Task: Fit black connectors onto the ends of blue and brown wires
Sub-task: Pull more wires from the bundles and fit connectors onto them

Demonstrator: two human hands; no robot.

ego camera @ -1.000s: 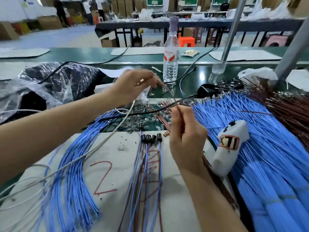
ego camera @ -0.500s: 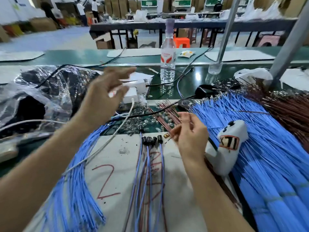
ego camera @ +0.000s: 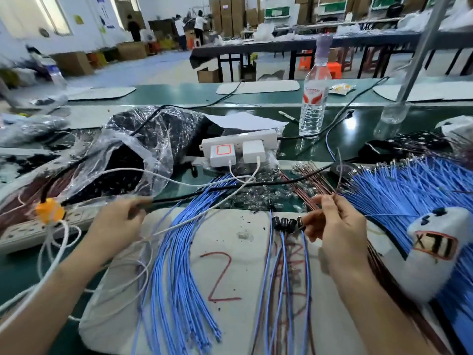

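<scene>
The left hand has dropped from mid-air, where its fingers were spread, to the left edge of the white mat. Its fingers now curl at a black cable; blur hides whether they grip it. The right hand has kept its place right of centre and pinches a thin wire that sticks up from its fingertips.

In the left of the frame, a clear plastic bag lies open and holds a heap of small dark parts. One water bottle stands capped at the upper right with clear liquid inside. A white plastic bottle lies on the blue fan of wires at the right.

Four black connectors sit in a row on wire ends just left of the right hand, on the mat. One loose bundle of blue wires lies lower left of them, and brown wires lie just above. Two chargers are plugged into one power strip at centre.
</scene>
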